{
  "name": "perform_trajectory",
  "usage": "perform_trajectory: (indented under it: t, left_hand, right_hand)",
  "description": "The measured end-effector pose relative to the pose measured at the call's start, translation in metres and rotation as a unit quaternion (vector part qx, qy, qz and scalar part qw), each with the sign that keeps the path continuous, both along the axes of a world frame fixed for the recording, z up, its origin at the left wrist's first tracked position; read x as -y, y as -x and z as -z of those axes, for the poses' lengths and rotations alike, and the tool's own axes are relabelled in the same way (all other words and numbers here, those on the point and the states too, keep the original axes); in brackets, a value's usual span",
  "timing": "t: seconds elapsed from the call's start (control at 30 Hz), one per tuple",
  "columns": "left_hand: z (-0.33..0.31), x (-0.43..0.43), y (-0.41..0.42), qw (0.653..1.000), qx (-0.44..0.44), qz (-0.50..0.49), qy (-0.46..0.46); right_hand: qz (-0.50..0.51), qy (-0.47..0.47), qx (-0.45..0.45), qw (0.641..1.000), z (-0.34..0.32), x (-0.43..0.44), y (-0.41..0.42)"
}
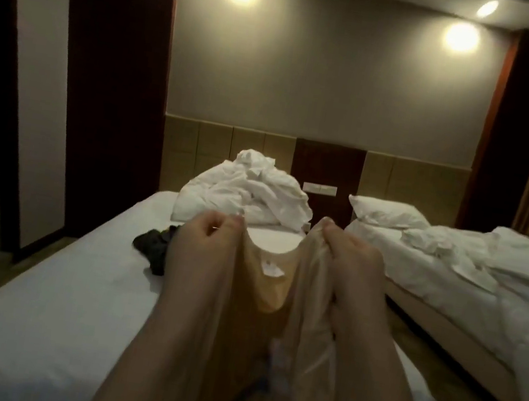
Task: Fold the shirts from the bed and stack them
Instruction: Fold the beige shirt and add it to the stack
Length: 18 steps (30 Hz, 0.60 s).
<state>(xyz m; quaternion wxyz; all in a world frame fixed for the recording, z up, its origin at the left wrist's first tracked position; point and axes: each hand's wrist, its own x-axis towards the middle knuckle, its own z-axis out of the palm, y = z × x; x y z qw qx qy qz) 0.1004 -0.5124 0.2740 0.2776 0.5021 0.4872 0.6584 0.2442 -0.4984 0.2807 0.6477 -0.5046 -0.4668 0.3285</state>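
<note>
A beige shirt [279,293] with a small white label at its neckline hangs in front of me above the white bed [60,299]. My left hand [205,236] pinches the left shoulder of the beige shirt. On its right shoulder my right hand [351,255] is closed. The neck opening sags between the two hands. A dark crumpled garment [155,245] lies on the sheet to the left of my left hand. The lower part of the beige shirt is hidden between my forearms.
A heap of white duvet and pillows [250,194] lies at the head of this bed. A second bed [473,275] with rumpled white bedding stands to the right, across a narrow floor gap. Dark wall panels rise at the left, a curtain at the far right.
</note>
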Motion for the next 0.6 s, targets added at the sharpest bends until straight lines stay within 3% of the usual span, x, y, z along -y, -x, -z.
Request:
perform_trajectory:
  t: [0.1,0.23,0.37,0.53,0.6]
  left_hand:
    - [0.011,-0.002,-0.003,0.998,-0.047,-0.038,-0.025]
    - [0.011,-0.013,0.013,0.988,-0.085,-0.108,-0.063]
    - [0.015,-0.014,0.009,0.993,-0.081,-0.079,-0.035]
    - [0.022,-0.009,-0.017,0.996,-0.068,-0.051,-0.038]
    - [0.023,-0.004,-0.020,0.993,-0.085,-0.044,-0.072]
  right_hand:
    - [0.012,0.008,0.050,0.999,0.015,0.004,0.003]
    - [0.079,-0.045,0.040,0.995,0.020,-0.004,-0.011]
    - [0.070,-0.051,0.020,0.996,0.018,0.000,-0.012]
    - [0.009,-0.086,0.167,0.982,0.019,0.011,0.020]
    - [-0.007,-0.104,0.172,0.980,0.021,0.016,0.037]
